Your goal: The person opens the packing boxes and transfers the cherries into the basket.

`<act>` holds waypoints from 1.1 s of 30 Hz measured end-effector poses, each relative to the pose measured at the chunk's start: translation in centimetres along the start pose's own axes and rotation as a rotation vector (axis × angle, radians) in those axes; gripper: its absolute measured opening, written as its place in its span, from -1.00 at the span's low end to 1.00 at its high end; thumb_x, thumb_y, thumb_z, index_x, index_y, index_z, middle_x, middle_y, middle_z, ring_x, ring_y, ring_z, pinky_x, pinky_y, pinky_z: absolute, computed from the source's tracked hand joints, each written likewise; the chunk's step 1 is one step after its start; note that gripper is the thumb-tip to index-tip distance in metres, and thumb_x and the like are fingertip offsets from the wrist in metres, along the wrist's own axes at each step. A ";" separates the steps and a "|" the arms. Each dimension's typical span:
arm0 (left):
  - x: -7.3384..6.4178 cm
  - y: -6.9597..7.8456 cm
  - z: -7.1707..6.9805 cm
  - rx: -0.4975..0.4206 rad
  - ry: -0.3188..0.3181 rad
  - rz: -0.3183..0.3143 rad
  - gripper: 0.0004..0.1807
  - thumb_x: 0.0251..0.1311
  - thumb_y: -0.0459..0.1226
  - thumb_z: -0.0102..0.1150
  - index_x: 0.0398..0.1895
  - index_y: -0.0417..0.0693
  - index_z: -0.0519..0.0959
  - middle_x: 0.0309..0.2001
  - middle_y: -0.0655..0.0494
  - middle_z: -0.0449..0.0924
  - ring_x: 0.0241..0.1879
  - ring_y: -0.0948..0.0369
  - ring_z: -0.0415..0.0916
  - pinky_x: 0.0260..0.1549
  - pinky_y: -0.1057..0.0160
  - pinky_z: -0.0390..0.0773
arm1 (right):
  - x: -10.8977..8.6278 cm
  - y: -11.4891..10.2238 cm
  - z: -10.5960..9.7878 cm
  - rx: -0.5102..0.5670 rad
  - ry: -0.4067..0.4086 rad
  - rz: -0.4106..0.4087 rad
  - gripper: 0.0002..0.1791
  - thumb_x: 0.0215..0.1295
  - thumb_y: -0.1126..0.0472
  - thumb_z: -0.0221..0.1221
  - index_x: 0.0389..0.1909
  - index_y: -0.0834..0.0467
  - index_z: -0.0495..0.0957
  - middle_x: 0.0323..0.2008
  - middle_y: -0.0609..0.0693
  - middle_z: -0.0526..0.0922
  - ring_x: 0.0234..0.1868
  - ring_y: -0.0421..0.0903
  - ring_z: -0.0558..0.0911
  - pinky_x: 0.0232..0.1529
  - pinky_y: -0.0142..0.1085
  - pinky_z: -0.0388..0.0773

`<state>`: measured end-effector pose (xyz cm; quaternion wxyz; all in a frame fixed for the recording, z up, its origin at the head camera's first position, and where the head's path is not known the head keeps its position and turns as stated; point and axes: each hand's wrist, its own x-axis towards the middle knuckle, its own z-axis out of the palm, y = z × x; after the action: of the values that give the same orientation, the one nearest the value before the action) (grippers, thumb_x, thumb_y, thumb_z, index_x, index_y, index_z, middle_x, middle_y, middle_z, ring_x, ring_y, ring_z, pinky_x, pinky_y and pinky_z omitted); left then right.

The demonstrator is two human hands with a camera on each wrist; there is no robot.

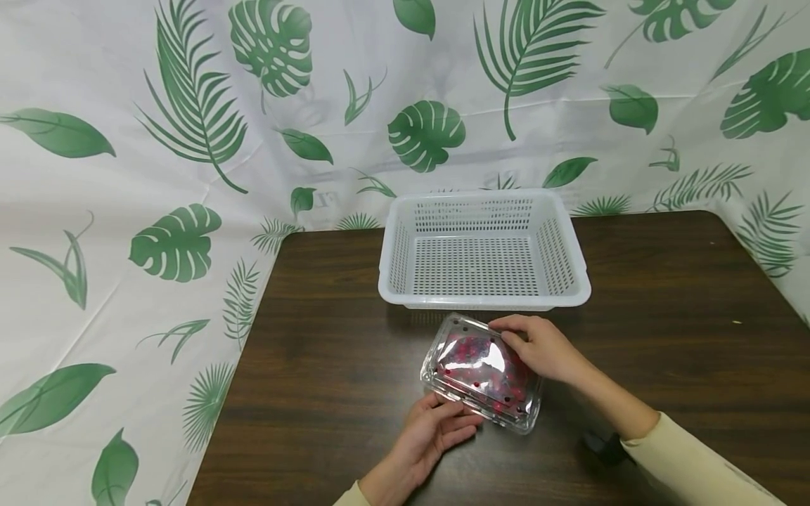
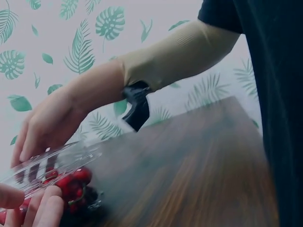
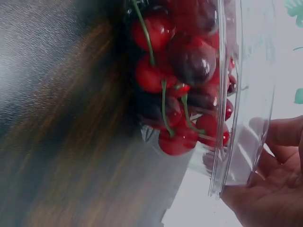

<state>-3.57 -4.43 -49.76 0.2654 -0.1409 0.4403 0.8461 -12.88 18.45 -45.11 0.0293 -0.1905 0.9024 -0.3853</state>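
Note:
A clear plastic clamshell box (image 1: 471, 369) of red cherries (image 3: 177, 85) sits slanted over the dark table, its lid down over the fruit. Some cherries show green stems in the right wrist view. My left hand (image 1: 430, 436) holds the box's near edge, thumb at the rim and fingers below it. Across the far right side, my right hand (image 1: 538, 344) grips the box with bent fingers, thumb along the lid's edge. In the left wrist view, both the right hand (image 2: 54, 120) and the left fingers (image 2: 49, 203) appear at the clear rim.
A white perforated plastic basket (image 1: 579, 292) stands just behind the box, with no contents showing. The brown wood-grain table (image 1: 316, 365) extends to both sides. A white leaf-print sheet (image 1: 354, 63) hangs behind and at the left. A black device (image 2: 137, 104) is strapped at the right wrist.

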 end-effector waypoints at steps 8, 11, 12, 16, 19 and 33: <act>-0.2 -0.8 1.3 -0.062 0.050 0.021 -0.79 0.23 -0.43 0.16 -0.10 -0.30 0.43 -0.20 -0.21 0.67 -0.14 0.00 0.68 -0.16 0.14 0.62 | 1.3 -0.2 0.5 -0.050 0.013 -0.015 -0.71 0.38 0.37 0.10 0.05 0.22 0.65 -0.02 0.10 0.68 -0.09 -0.03 0.60 -0.10 -0.03 0.48; -0.1 -1.1 1.7 -0.090 0.053 0.018 -0.78 0.24 -0.43 0.15 -0.09 -0.32 0.43 -0.15 -0.25 0.66 -0.13 0.01 0.67 -0.14 0.14 0.62 | 1.6 -0.1 0.7 -0.061 0.011 -0.017 -0.71 0.38 0.37 0.10 0.06 0.22 0.64 -0.01 0.10 0.68 -0.08 -0.03 0.60 -0.07 -0.01 0.49; -0.1 -1.2 1.8 -0.097 0.056 0.017 -0.79 0.24 -0.43 0.15 -0.09 -0.33 0.44 -0.15 -0.25 0.66 -0.13 0.02 0.67 -0.14 0.15 0.62 | 1.7 -0.1 0.7 -0.064 0.011 -0.022 -0.71 0.38 0.37 0.10 0.06 0.22 0.64 -0.01 0.09 0.68 -0.08 -0.03 0.60 -0.06 -0.01 0.49; 0.2 -1.6 2.2 -0.124 0.085 0.023 -0.79 0.24 -0.43 0.14 -0.10 -0.35 0.45 -0.20 -0.20 0.68 -0.15 0.06 0.68 -0.18 0.19 0.63 | 2.2 -0.3 0.8 -0.071 0.019 -0.056 -0.71 0.38 0.37 0.10 0.05 0.23 0.64 -0.01 0.10 0.68 -0.01 0.03 0.62 0.00 0.02 0.49; 0.3 -1.8 2.6 -0.149 0.109 0.033 -0.76 0.22 -0.43 0.14 -0.08 -0.36 0.42 -0.24 -0.16 0.69 -0.17 0.07 0.69 -0.20 0.20 0.63 | 2.3 -0.6 0.9 -0.090 0.030 -0.058 -0.71 0.38 0.35 0.11 0.05 0.23 0.64 0.01 0.11 0.68 0.08 0.09 0.60 0.07 0.07 0.46; 0.5 -2.1 2.9 -0.167 0.127 0.057 -0.64 0.23 -0.41 0.16 0.05 -0.35 0.37 -0.21 -0.13 0.67 -0.16 0.08 0.68 -0.18 0.21 0.63 | -1.4 -3.2 0.4 -0.333 -0.060 -0.328 -0.35 0.11 -0.02 0.41 0.24 0.07 0.53 0.27 0.06 0.49 0.26 0.07 0.46 0.19 0.07 0.39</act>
<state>-2.82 -0.87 -49.72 0.2002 -0.2033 0.3879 0.8764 -10.46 16.65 -43.27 -0.0387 -0.3479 0.9093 -0.2250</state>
